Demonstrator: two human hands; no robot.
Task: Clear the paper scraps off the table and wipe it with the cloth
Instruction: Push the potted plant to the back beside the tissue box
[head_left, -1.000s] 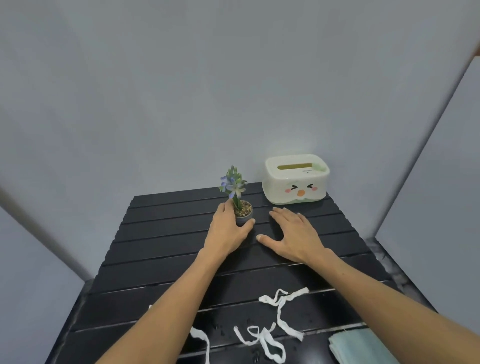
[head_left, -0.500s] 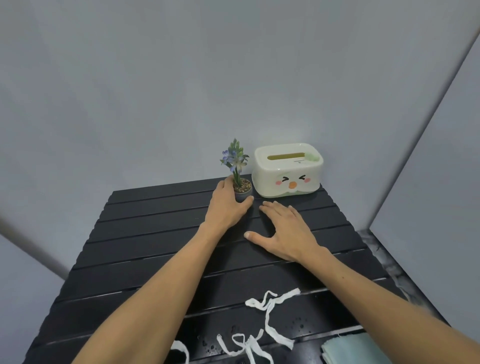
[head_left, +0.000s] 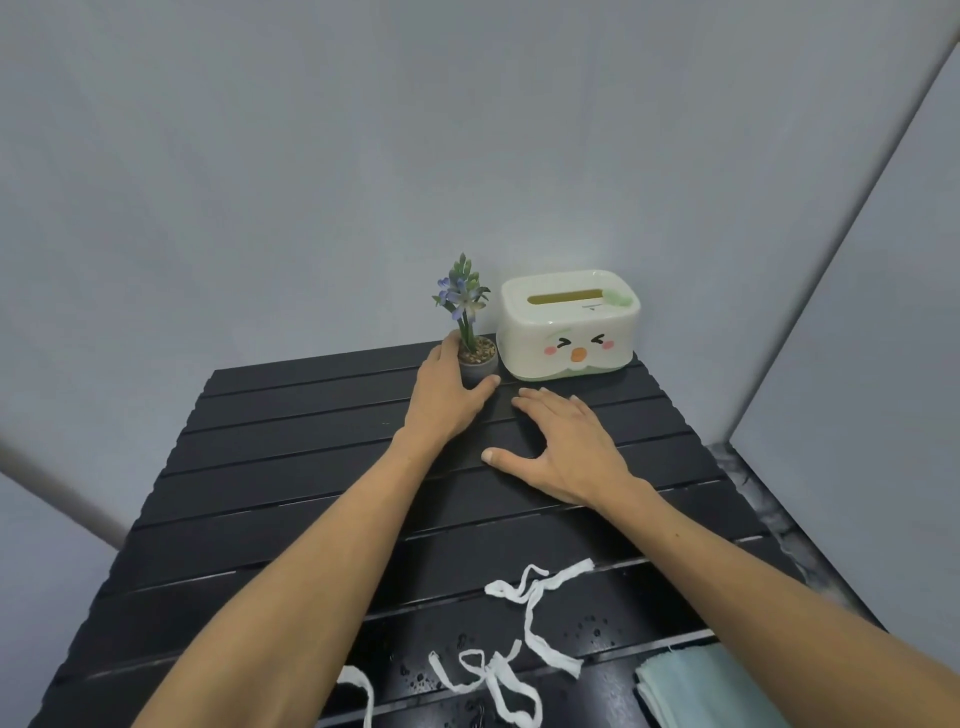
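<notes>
Reaching to the table's (head_left: 311, 467) far edge, left hand (head_left: 447, 400) cupped the flower pot (head_left: 478, 364), right hand (head_left: 566, 452) lay flat, fingers spread, nearer the paper scraps (head_left: 535, 597) and cloth (head_left: 711, 686) at the near edge.

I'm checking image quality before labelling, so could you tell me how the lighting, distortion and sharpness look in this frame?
In the head view the light is soft and even, with hardly any shadow under the hands; the wide lens bends the wall edges and the table outward; the plant pot and paper scraps look sharp; droplets near the scraps glint faintly.
</notes>
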